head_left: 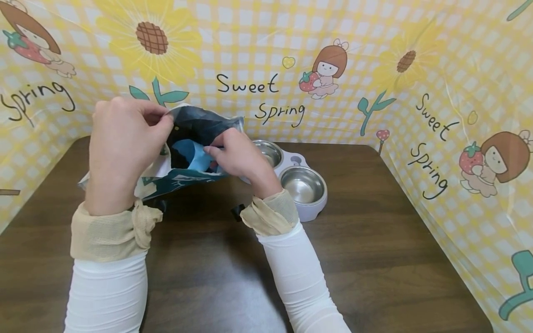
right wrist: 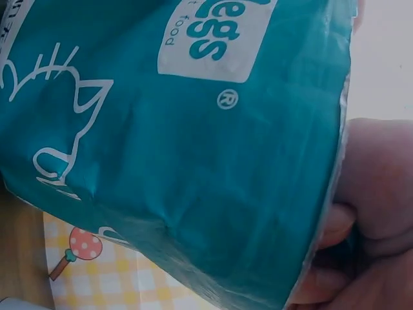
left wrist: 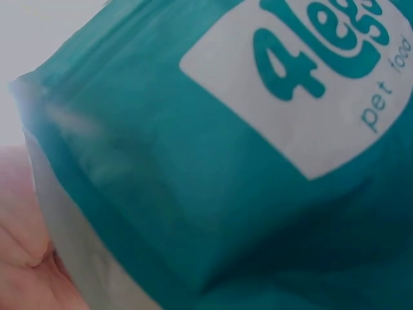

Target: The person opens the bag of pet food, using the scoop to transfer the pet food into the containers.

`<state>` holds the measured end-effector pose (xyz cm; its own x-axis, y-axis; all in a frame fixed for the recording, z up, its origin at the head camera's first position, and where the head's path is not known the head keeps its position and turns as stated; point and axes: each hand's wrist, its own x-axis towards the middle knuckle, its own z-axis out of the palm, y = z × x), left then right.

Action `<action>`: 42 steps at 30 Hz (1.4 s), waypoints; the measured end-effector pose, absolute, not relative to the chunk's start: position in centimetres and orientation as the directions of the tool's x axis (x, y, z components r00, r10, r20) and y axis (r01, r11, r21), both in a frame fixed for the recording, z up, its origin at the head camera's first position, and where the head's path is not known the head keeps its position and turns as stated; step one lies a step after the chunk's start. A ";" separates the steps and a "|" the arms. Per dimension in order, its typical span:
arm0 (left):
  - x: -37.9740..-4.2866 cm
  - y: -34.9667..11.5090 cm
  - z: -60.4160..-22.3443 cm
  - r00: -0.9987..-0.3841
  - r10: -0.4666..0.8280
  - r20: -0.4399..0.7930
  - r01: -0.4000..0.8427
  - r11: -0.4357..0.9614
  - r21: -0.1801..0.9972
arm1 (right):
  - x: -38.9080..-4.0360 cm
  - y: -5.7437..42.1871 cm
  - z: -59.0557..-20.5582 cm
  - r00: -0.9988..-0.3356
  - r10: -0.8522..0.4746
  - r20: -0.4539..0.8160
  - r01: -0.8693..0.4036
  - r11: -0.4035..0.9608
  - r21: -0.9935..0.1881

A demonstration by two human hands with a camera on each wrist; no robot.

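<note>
A teal pet food bag (head_left: 183, 181) stands tilted with its mouth open toward me. My left hand (head_left: 122, 145) pinches the bag's upper left rim between thumb and fingers. Inside the mouth, my right hand (head_left: 239, 150) grips a light blue scoop (head_left: 199, 156), its fingertips partly hidden by the bag. Dark contents (head_left: 179, 159) show beside the scoop. In the left wrist view the bag's printed front (left wrist: 148, 174) fills most of the frame. The right wrist view has the bag's teal side (right wrist: 161, 148) with a white cat outline, the right fingers curled past its edge.
Behind my right forearm, a pale double-bowl stand (head_left: 310, 214) holds two steel bowls on the brown table (head_left: 374, 245). A yellow checked cloth (head_left: 250, 37) with printed figures rises along the table's back and sides.
</note>
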<state>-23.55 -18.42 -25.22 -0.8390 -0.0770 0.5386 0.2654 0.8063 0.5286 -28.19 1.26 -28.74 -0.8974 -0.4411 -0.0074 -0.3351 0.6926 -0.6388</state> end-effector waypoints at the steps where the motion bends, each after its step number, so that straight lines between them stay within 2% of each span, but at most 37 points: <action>1: -23.5 -18.4 -25.2 -0.840 -0.077 0.538 0.265 0.806 0.529 | -28.2 1.2 -28.7 -0.900 -0.435 -0.015 -0.324 0.692 -0.645; 5: -23.6 -18.4 -25.3 -0.843 -0.066 0.534 0.267 0.811 0.521 | -28.1 0.7 -28.9 -0.919 -0.390 -0.055 -0.274 0.734 -0.622; 11: -23.7 -18.4 -25.4 -0.854 -0.040 0.518 0.274 0.812 0.515 | -28.4 0.0 -29.5 -0.936 -0.321 -0.145 -0.230 0.869 -0.438; 14: -23.7 -18.4 -25.5 -0.859 -0.030 0.512 0.279 0.810 0.515 | -28.5 -0.2 -29.8 -0.932 -0.322 -0.167 -0.228 0.877 -0.422; 28: -23.7 -18.6 -25.2 -0.860 -0.035 0.508 0.276 0.806 0.523 | -29.0 -0.3 -30.2 -0.934 -0.331 -0.131 -0.182 0.760 -0.623; 35: -23.6 -18.5 -25.2 -0.871 -0.042 0.489 0.264 0.800 0.539 | -29.1 0.2 -30.4 -0.932 -0.348 -0.105 -0.150 0.630 -0.762; 42: -23.6 -18.6 -25.2 -0.877 -0.046 0.478 0.257 0.796 0.549 | -29.3 0.9 -30.3 -0.913 -0.392 -0.116 -0.116 0.520 -0.846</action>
<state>-23.56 -18.57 -25.20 -0.8773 -0.0459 0.4778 0.2571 0.7956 0.5485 -29.27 0.92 -30.34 -0.9128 -0.3916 -0.1161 -0.1155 0.5202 -0.8462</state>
